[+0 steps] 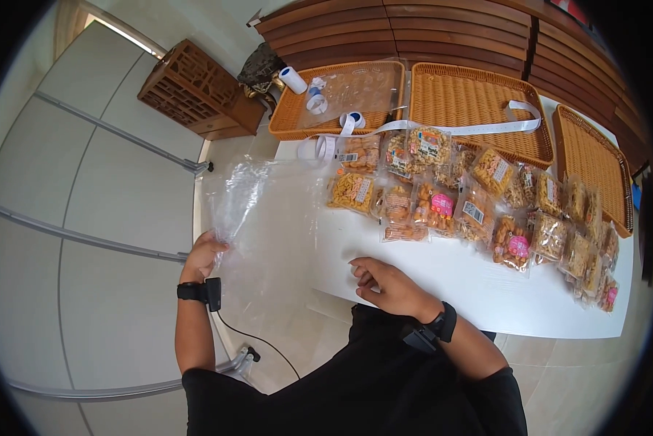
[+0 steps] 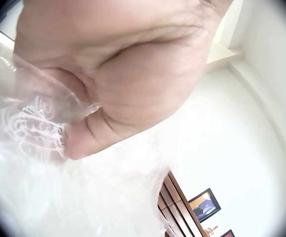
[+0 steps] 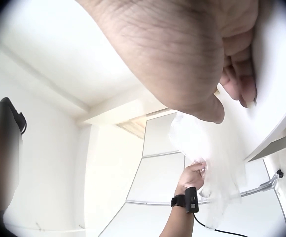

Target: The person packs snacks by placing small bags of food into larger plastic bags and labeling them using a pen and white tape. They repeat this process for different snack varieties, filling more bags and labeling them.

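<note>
My left hand point(image 1: 205, 256) pinches a large clear plastic bag point(image 1: 250, 200) between thumb and fingers, out to the left of the white table point(image 1: 428, 272). The bag spreads toward the table's left end, and white printing shows on the plastic point(image 2: 34, 131) in the left wrist view. Over the table's front edge, my right hand point(image 1: 397, 289) is loosely curled and holds nothing. Its fingertips are close above the tabletop in the right wrist view. Beyond it lie several clear snack packets point(image 1: 433, 207), some with pink or white labels.
Three wicker trays point(image 1: 479, 80) stand along the back. The left one holds clear plastic sheets point(image 1: 363, 87) and label rolls point(image 1: 317, 104). A long white label strip point(image 1: 457, 131) runs behind the packets. Grey partition panels point(image 1: 123, 182) rise at the left, beside a carved wooden cabinet point(image 1: 188, 87).
</note>
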A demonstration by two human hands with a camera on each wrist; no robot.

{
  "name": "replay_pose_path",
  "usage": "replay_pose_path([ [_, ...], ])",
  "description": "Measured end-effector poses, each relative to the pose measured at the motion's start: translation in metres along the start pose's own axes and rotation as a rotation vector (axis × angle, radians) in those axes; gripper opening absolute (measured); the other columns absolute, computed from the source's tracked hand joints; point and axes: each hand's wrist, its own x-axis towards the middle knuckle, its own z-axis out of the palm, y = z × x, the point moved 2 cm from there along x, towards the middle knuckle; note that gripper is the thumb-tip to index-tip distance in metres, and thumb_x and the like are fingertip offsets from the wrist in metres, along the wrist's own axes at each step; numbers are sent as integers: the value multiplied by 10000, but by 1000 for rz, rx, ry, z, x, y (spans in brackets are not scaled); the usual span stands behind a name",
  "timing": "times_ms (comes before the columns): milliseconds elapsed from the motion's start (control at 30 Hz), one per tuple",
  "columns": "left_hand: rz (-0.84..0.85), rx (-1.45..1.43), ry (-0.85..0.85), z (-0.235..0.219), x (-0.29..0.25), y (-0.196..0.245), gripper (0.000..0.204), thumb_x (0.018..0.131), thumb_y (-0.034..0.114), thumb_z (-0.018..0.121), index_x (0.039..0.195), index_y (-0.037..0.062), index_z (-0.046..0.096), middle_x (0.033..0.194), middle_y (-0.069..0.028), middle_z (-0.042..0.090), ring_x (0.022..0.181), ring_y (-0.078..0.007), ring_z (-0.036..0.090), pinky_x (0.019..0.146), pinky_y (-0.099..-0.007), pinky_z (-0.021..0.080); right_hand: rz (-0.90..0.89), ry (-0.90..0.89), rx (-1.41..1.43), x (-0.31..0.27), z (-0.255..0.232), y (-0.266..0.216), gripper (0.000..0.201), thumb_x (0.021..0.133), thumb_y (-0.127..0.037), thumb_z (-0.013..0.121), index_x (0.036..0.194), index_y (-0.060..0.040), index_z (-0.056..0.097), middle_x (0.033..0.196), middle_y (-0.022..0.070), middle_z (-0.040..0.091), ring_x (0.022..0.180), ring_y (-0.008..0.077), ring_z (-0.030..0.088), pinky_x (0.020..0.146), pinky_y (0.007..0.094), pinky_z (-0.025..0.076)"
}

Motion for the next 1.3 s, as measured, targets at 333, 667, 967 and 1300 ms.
replay_pose_path([
  [333, 188, 85, 146, -67, 14, 38, 311, 696, -102, 555, 978, 9, 624, 832, -42, 622, 754, -176, 605, 729, -288, 500, -72, -4, -41, -3, -2, 3, 318, 883, -54, 682, 1181, 5, 587, 1038, 140, 626, 918, 235, 667, 802, 346, 574],
  [667, 505, 716, -53, 43, 35, 159, 273, 710, -77, 501, 934, -26, 648, 821, -56, 635, 811, -195, 622, 737, -329, 496, -82, -11, -61, -4, -3, 0, 298, 878, -46, 674, 1164, -4, 601, 1042, 135, 631, 922, 241, 675, 810, 347, 569],
  [967, 1052, 1330, -338, 127, 106, 157, 80, 707, -21, 601, 783, 3, 606, 777, -180, 637, 792, -414, 591, 736, -455, 492, -104, -32, -144, -3, -1, -4, 300, 894, -10, 649, 1187, -4, 584, 1052, 115, 611, 951, 212, 656, 836, 332, 559],
  [1300, 1365, 1790, -373, 183, 68, 80, 123, 799, 89, 579, 705, 158, 616, 752, -20, 594, 902, -204, 592, 1138, -426, 373, -78, -12, -100, 0, 0, -7, 315, 885, -12, 668, 1184, -7, 572, 1000, 126, 616, 897, 243, 672, 794, 346, 560],
])
